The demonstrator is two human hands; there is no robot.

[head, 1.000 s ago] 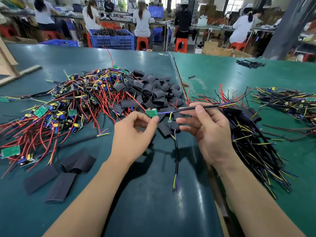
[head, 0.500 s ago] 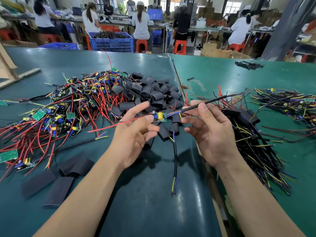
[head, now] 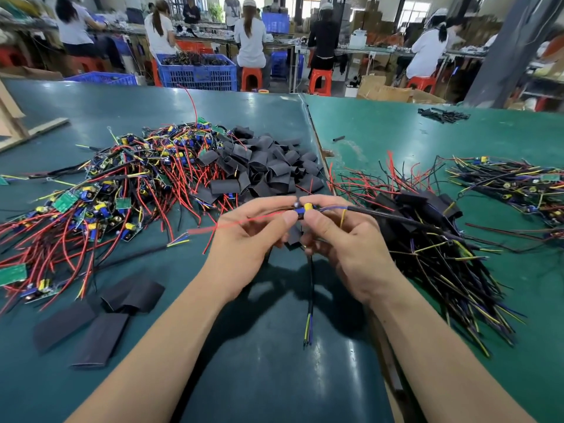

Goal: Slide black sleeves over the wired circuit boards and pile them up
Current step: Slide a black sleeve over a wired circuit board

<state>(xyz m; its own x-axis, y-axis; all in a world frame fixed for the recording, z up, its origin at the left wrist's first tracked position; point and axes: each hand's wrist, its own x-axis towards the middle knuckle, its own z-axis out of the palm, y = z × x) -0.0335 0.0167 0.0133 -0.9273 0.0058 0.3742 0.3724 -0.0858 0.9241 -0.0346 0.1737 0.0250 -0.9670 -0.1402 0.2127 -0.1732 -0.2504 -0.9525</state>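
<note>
Green circuit board pinched by two hands.

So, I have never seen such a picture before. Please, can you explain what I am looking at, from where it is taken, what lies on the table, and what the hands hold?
There is no machine, only a person's two bare hands. The camera sits on the person's head and looks forward and down.

On the green table lie a heap of wired boards, a heap of black sleeves, some flat sleeves nearer the person, and a pile with black sleeves and wires at the right.

The left hand and the right hand together pinch one board; its wires trail to both sides. Other workers sit behind.
</note>
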